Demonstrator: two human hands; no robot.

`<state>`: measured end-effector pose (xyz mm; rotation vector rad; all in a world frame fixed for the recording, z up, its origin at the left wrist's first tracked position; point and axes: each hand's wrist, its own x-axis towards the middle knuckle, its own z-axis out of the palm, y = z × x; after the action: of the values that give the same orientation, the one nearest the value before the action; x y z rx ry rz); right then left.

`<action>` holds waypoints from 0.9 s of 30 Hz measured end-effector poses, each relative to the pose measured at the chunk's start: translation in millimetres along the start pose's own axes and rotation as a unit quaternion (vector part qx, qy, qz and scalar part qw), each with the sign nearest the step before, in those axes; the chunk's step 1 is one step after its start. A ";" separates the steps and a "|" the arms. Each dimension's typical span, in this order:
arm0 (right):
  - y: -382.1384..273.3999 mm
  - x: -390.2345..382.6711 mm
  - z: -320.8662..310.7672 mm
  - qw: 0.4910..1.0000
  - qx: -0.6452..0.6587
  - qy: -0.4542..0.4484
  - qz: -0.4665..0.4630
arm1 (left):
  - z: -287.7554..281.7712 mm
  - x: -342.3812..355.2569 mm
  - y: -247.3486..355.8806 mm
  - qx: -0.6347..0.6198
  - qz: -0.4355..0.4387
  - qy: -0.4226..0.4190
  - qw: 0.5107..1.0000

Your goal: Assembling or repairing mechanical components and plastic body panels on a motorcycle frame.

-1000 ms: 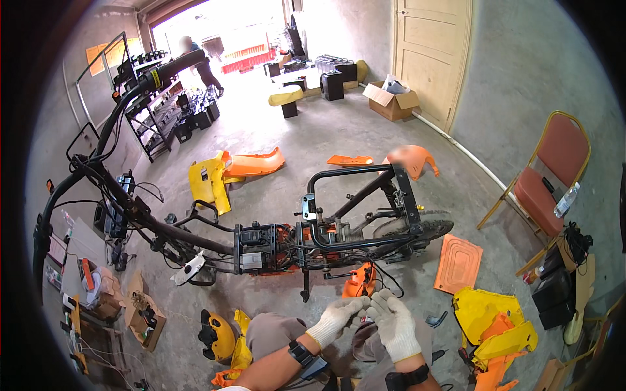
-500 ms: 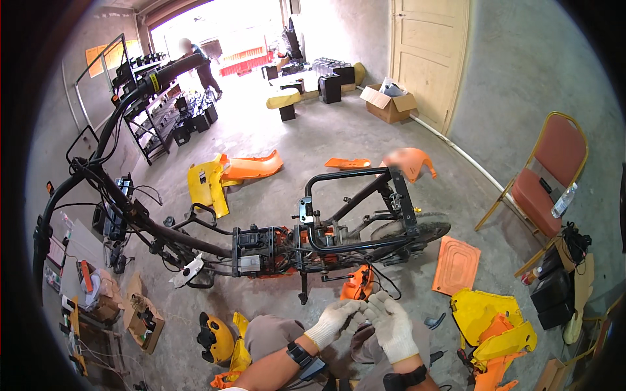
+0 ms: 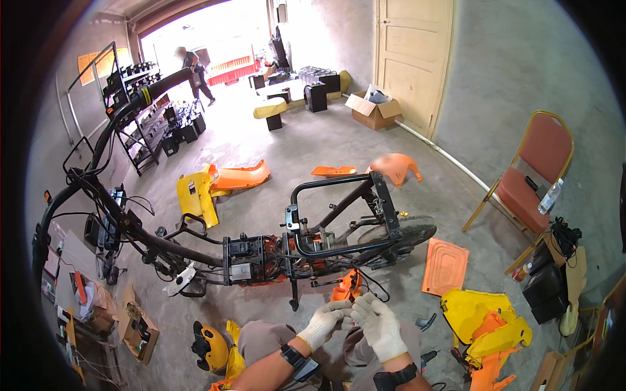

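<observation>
White knit gloves cover both hands, which meet just below the stripped scooter frame (image 3: 313,247). The left hand (image 3: 326,321) and right hand (image 3: 378,324) have their fingertips pinched together on something small; what it is cannot be told at this size. An orange panel piece (image 3: 347,287) hangs from the frame's underside, just above the fingers. The step in hand appears to be fine fingertip work on a small part or connector near that panel; the next move would call for a steady two-handed pinch. Farther out lie yellow body panels (image 3: 486,319), an orange flat panel (image 3: 445,266), a yellow helmet (image 3: 210,347) and a red chair (image 3: 531,179).
</observation>
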<state>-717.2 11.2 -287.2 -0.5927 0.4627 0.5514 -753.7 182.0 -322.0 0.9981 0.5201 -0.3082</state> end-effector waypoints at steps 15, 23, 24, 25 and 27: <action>1.3 2.5 0.6 1.000 0.018 -0.021 0.014 | 8.2 -9.3 5.7 0.071 0.004 0.024 0.997; 1.6 -0.9 4.1 0.999 0.022 -0.007 0.022 | 8.1 -13.2 7.5 0.047 0.030 0.051 0.997; 1.4 -2.1 6.0 0.999 0.027 -0.012 0.024 | 8.2 -12.8 7.2 0.044 0.024 0.041 0.998; 1.1 -3.4 7.8 0.999 0.029 -0.009 0.022 | 7.9 -12.3 6.8 0.041 0.018 0.031 0.999; 0.9 -5.1 9.9 0.999 0.029 -0.002 0.024 | 7.4 -10.5 5.4 0.048 0.014 0.022 0.999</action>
<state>-719.2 16.2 -277.5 -0.5250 0.4881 0.5829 -757.9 178.6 -309.2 1.1056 0.5344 -0.2894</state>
